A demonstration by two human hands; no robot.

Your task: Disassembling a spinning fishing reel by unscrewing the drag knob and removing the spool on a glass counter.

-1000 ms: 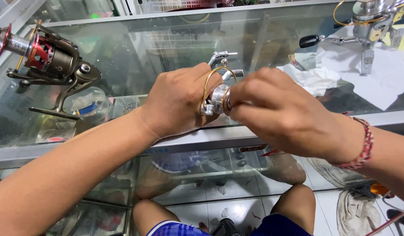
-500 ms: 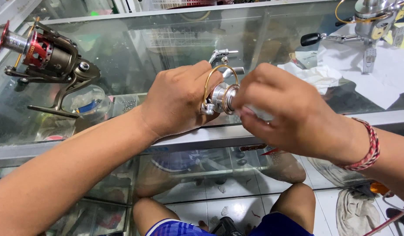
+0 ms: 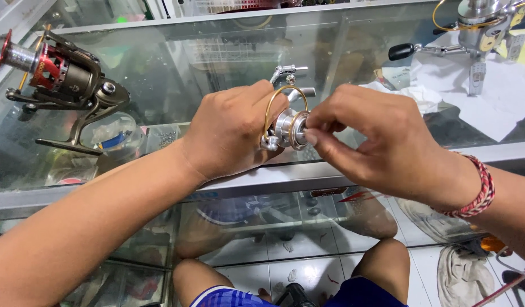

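Note:
My left hand (image 3: pixel 231 131) wraps around the body of a silver spinning fishing reel (image 3: pixel 288 122) with a gold bail wire, held just above the front edge of a glass counter (image 3: pixel 177 68). The reel's foot sticks up behind my fingers. My right hand (image 3: pixel 376 139) pinches the front end of the reel's silver spool with fingertips and thumb. A red and white braided bracelet (image 3: pixel 473 193) circles my right wrist.
A dark reel with a red spool (image 3: pixel 58 79) lies on the glass at far left. Another silver reel with a black knob (image 3: pixel 473 28) rests on white cloth (image 3: pixel 501 96) at the back right. My knees (image 3: pixel 382 261) and a tiled floor show below the counter.
My right hand has slid slightly right along the spool, exposing more of the silver spool between both hands. My left hand stays put on the reel body.

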